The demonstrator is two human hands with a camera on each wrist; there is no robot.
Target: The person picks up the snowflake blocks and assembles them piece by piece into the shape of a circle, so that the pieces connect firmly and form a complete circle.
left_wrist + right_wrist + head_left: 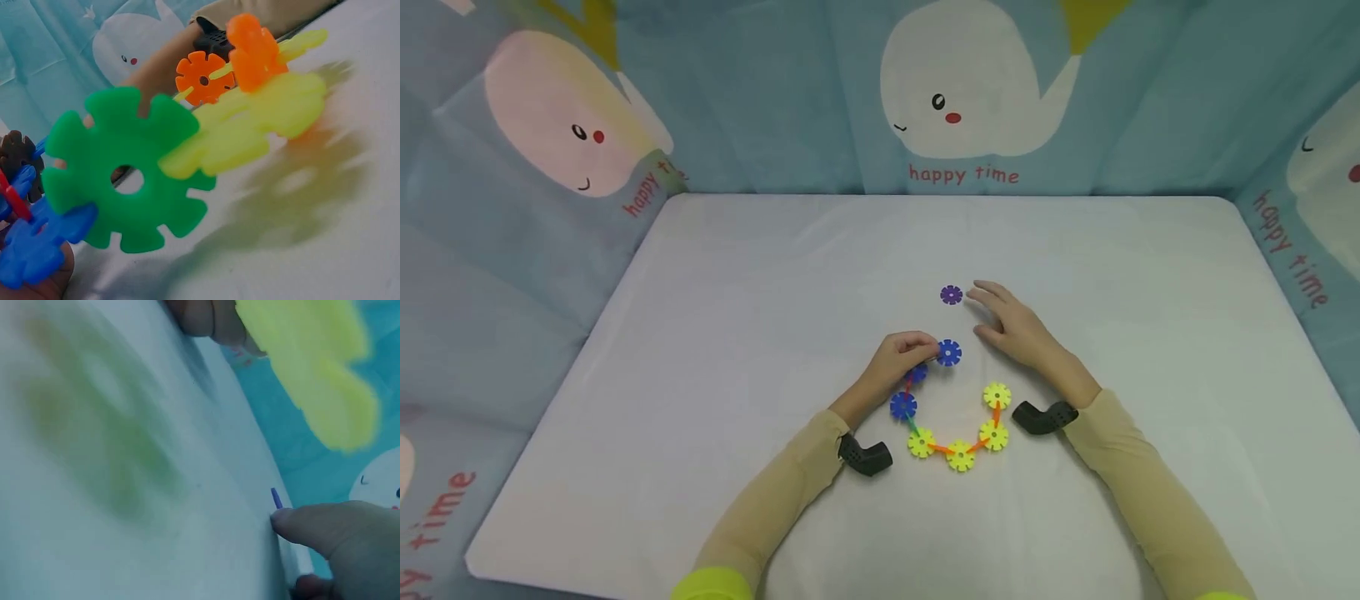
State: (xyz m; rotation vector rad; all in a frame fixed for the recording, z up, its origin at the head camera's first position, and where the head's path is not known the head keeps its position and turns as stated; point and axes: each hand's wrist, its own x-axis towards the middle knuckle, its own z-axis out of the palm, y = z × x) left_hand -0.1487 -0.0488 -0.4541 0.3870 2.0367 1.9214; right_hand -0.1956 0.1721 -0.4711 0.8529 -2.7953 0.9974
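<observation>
My left hand (895, 360) pinches the upper-left end of a curved chain of notched plastic discs, beside a flat blue disc (950, 352). From there the chain runs down through another blue disc (903, 406), then round through several yellow discs (960, 456) joined by edge-on orange discs. A green disc (128, 172) and a red disc (14, 197) stand edge-on between others. My right hand (1011, 329) is spread loosely, holding nothing, its fingertips just right of a loose purple disc (951, 295). In the right wrist view the purple disc (276, 498) shows as a thin edge beyond a finger.
A white-covered table (760, 275) lies under everything. Blue cloth (775, 100) printed with whales hangs along its back and sides. Black wrist devices (865, 457) sit on both wrists, close to the chain's outer sides.
</observation>
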